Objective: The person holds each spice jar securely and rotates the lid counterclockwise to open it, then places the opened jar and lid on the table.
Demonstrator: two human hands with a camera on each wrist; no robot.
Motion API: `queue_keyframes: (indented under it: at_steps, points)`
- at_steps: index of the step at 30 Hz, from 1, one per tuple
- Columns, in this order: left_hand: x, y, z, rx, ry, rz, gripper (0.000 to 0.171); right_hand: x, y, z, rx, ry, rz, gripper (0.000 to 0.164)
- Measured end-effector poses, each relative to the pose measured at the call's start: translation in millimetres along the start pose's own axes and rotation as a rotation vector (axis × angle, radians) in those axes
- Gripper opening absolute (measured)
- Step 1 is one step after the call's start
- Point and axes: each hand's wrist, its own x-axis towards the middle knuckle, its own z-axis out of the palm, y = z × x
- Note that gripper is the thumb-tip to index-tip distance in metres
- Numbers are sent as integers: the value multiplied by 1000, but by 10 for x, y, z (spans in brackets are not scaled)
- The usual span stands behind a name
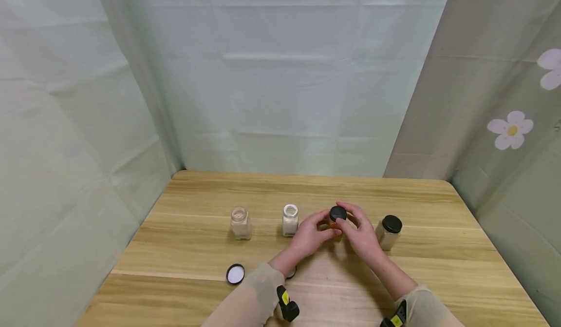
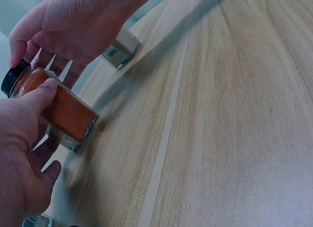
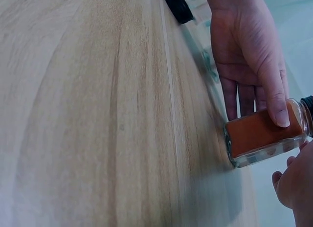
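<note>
Of the two loose lids [image 1: 235, 274] at the front of the desk [image 1: 438, 288], one is partly hidden by the left forearm [image 1: 282, 261] and could be knocked by it. Beyond, the orange jar [image 1: 334, 224] is held roughly upright: its body is gripped by the left hand [image 1: 312, 235], its cap [image 1: 337, 213] by the right hand [image 1: 360, 235]. With too light a left grip, the jar could be turned or tipped. If the left hand is swung outward, the nearer of two open jars [image 1: 290, 223] could be toppled and spilled. One further capped jar [image 1: 387, 234] is placed beside the right hand.
</note>
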Motion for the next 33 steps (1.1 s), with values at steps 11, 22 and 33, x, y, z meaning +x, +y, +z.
queue_keyframes:
  at_steps: [11, 22, 33]
  points:
    - [-4, 5, -10, 1, 2, 14, 56, -8, 5, 5, 29, -11, 90, 53]
    - [2, 5, -16, 4, 0, 35, 54, -5, -6, 28, 94, 30, 159, 56]
    - [5, -9, -10, -1, -5, 8, 55, 12, -6, 30, 115, 35, 170, 56]
